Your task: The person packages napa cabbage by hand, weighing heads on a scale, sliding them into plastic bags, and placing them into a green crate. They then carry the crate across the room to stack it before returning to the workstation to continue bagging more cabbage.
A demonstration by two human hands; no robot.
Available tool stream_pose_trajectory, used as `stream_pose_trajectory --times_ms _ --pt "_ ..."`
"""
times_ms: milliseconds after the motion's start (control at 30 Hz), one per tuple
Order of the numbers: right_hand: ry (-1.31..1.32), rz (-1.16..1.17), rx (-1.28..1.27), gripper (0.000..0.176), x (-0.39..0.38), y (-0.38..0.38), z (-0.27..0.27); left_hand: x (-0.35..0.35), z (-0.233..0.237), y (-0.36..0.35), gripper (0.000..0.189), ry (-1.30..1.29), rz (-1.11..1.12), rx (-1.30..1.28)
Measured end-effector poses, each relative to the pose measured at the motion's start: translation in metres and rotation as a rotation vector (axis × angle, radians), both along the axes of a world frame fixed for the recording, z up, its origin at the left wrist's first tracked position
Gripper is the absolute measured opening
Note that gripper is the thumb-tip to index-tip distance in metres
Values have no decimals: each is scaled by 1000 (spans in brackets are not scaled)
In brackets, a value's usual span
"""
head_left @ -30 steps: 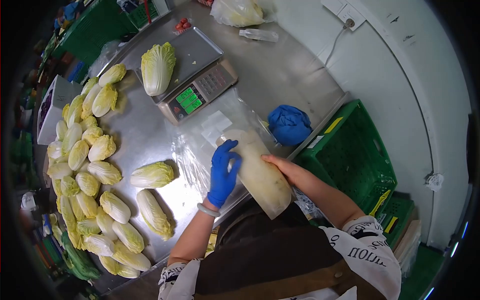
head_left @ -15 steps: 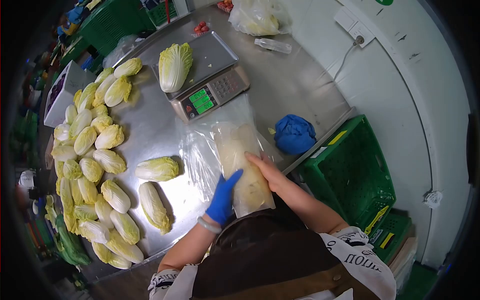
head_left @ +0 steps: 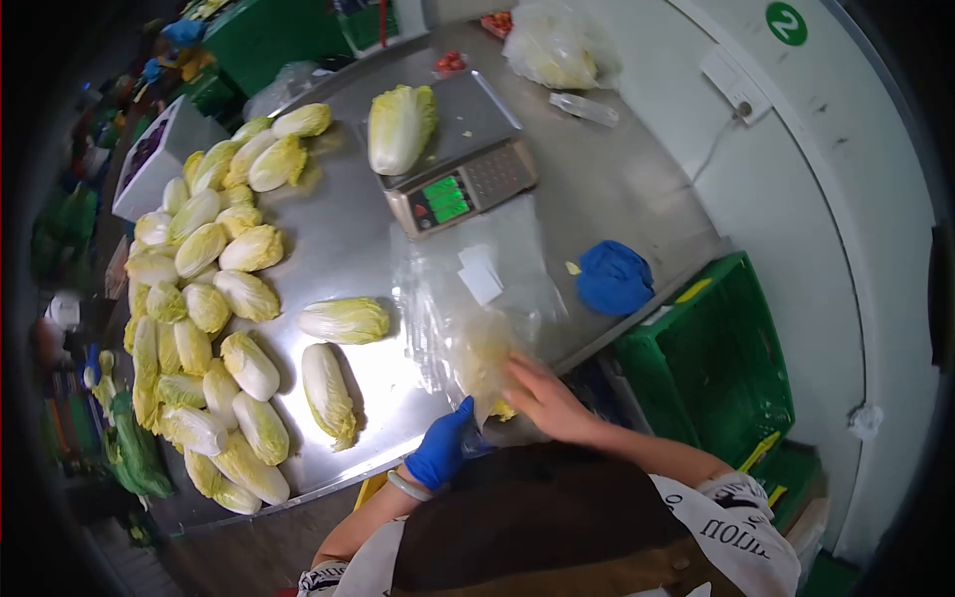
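Close to my apron, a cloudy plastic bag (head_left: 483, 350) wraps a pale, long bundle. Yellow leaf tips (head_left: 503, 410) show at its lower end, like those of a napa cabbage. My left hand (head_left: 439, 451), in a blue glove, grips the bag's lower left side. On the right side, my bare right hand (head_left: 545, 398) holds the bag; its fingers are slightly blurred. Flat clear plastic bags (head_left: 527, 269) lie beneath and beyond, with white paper slips (head_left: 479, 275) on top. A napa cabbage (head_left: 400, 131) rests on the weighing scale (head_left: 463, 186), whose green display is lit.
Several napa cabbages (head_left: 214, 303) are heaped along the table's left side. Two more, one of them a cabbage (head_left: 345, 320) lying crosswise, sit nearer me. A crumpled blue plastic bundle (head_left: 615, 279) lies at right, beside a green crate (head_left: 711, 348). Tomatoes (head_left: 450, 63) stand behind the scale.
The bagged bundle has come lower and closer to my body, with both hands around it. White slips on the flat bags are now uncovered. The view has shifted slightly.
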State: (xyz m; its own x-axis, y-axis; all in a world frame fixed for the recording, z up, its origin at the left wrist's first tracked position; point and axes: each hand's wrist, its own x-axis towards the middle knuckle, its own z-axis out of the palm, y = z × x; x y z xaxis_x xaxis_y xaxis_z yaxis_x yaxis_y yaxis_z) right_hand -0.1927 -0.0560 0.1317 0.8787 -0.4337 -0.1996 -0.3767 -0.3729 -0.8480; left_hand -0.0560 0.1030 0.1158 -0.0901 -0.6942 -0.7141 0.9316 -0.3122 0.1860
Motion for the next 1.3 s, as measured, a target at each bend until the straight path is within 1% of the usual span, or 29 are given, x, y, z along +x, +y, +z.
stream_pose_trajectory --times_ms 33,67,100,133,167,200,233,300,333,367,400,433,467,533,600,667,700,767,833,867,900,967,1033,1100,1133,1200,1233,1267,1300 --pt "-60 58 -57 55 -1 4 23 8 1 4 35 -17 7 19" --pt "-125 120 -118 56 1 7 44 16 0 6 33 -162 -52 13" --pt "-246 179 -363 51 7 9 51 26 0 6 32 -306 -114 14" --pt "-261 223 -486 47 13 13 54 32 3 7 31 -441 -185 24" --pt "-271 262 -613 44 18 15 57 34 8 4 32 -509 -189 -31" --pt "-280 296 -744 40 22 18 59 38 10 1 31 -500 -186 -36" --pt "-211 333 -738 25 32 19 54 41 11 -1 30 -490 -187 -42" --pt "-66 384 -708 21 33 19 42 44 6 -2 30 -455 -144 -36" --pt "9 403 -693 20 37 18 52 47 9 0 30 -413 -111 -45" --pt "-175 300 -732 7 32 8 75 52 12 0 31 -368 -78 -57" --pt "-414 170 -852 9 28 -6 116 55 13 2 31 -314 -47 -62" --pt "-601 -9 -815 16 23 -13 154 57 11 4 31 -269 2 -97" --pt "-666 -83 -827 22 12 -23 178 58 3 7 30 -315 24 -161" --pt "-641 -167 -880 24 -5 -30 189 61 -2 8 29 -213 60 -99" --pt "-588 -442 -1109 18 -24 -38 148 60 4 9 29 -301 16 -172" --pt "-1074 -659 -730 11 -24 -42 150 63 -15 13 30 -223 59 -169" --pt "-1300 -751 -506 11 -24 -45 151 64 -11 15 30 -192 58 -214" --pt "-1052 -599 -561 17 -30 -55 135 63 -8 20 32 -206 24 -194" --pt "-724 -274 -834 26 -14 -82 112 62 -8 22 32 -220 36 -200" --pt "-487 -18 -1062 31 -1 -95 98 60 -9 23 32 -232 45 -199" --pt "-345 6 -1059 33 13 -90 84 57 -10 23 32 -243 59 -199" --pt "-249 48 -627 27 36 -85 29 53 -11 21 33 -289 54 -196" --pt "-190 71 -82 20 47 -82 -10 48 -8 20 33 -325 86 -198" --pt "-12 94 140 18 62 -76 -17 43 -4 21 32 -356 160 -210" --pt "-52 44 144 16 62 -73 -12 39 -7 26 34 -366 189 -270" --pt "-128 -74 168 12 42 -63 -2 17 1 40 33 -609 210 -315" --pt "-253 20 87 11 27 -61 -9 1 1 47 32 -538 327 -269" --pt "-372 111 6 11 7 -61 -19 -12 -2 55 30 -304 430 -161" --pt "-486 201 -77 11 -13 -59 -30 -27 -11 62 29 -300 388 -133"
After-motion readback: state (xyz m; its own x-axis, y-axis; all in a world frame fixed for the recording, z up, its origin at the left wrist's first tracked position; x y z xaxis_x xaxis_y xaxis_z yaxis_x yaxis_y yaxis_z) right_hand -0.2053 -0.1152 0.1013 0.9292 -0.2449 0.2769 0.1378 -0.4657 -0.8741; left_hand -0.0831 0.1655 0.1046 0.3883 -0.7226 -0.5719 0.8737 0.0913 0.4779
